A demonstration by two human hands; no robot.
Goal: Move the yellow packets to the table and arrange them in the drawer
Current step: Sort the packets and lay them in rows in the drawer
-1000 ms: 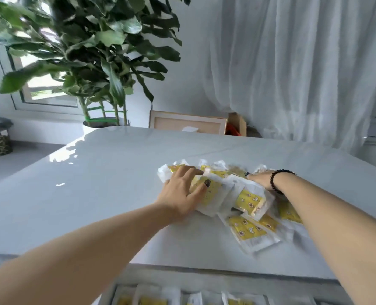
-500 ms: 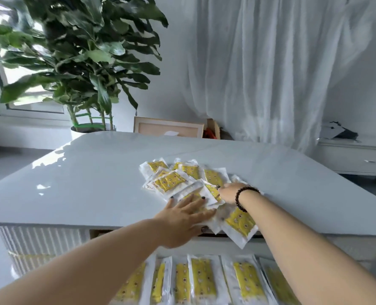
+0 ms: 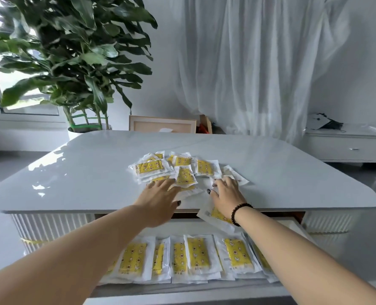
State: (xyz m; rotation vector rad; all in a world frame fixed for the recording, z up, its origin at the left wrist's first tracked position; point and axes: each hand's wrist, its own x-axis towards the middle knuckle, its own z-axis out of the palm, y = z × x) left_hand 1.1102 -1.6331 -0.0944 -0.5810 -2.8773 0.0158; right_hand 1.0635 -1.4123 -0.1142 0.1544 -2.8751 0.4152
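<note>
A loose pile of yellow packets in clear wrap (image 3: pixel 182 170) lies on the white table (image 3: pixel 94 183) near its front edge. My left hand (image 3: pixel 160 199) rests flat on the pile's near side with fingers spread. My right hand (image 3: pixel 225 194), with a black bead bracelet on the wrist, lies flat on packets at the pile's right. One packet (image 3: pixel 215 216) hangs over the table edge under my right wrist. Below, the open drawer (image 3: pixel 182 289) holds a row of several yellow packets (image 3: pixel 195 255) laid side by side.
A large potted plant (image 3: pixel 72 62) stands behind the table's left corner. A framed board (image 3: pixel 162 124) leans at the back under a white curtain (image 3: pixel 248 62). A low white cabinet (image 3: pixel 347 146) is at the right.
The view has pulled back, so the open drawer with its row of packets now shows. Both hands have drawn toward the table's front edge, dragging packets; one now overhangs the edge.
</note>
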